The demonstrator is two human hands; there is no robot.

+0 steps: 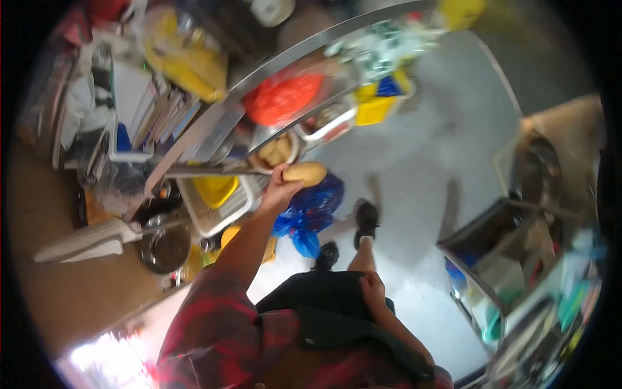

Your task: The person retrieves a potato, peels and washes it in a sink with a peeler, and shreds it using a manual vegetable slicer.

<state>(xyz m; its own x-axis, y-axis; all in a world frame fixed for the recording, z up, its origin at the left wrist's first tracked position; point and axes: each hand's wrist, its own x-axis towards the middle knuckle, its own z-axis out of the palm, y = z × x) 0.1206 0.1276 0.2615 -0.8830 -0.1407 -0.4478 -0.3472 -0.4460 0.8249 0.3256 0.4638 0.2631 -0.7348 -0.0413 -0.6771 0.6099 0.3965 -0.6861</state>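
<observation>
My left hand (282, 188) reaches forward and is closed around one end of a large, pale yellow potato (306, 174). Just beyond it, under the shelf edge, a round white container (295, 149) holds several more potatoes (275, 152). A blue plastic bag (310, 214) lies on the floor below the held potato. Down by my dark shorts, my right hand (372, 290) rests against my thigh; its fingers are blurred and partly hidden, so their grip is unclear.
Left of my arm stand a white basket (230, 220) with a yellow item and a metal pot (166, 249). A red plastic bag (285, 97) sits on the metal shelf (311, 40). Yellow containers (376, 109) stand ahead. A metal-framed rack (505, 259) is at right.
</observation>
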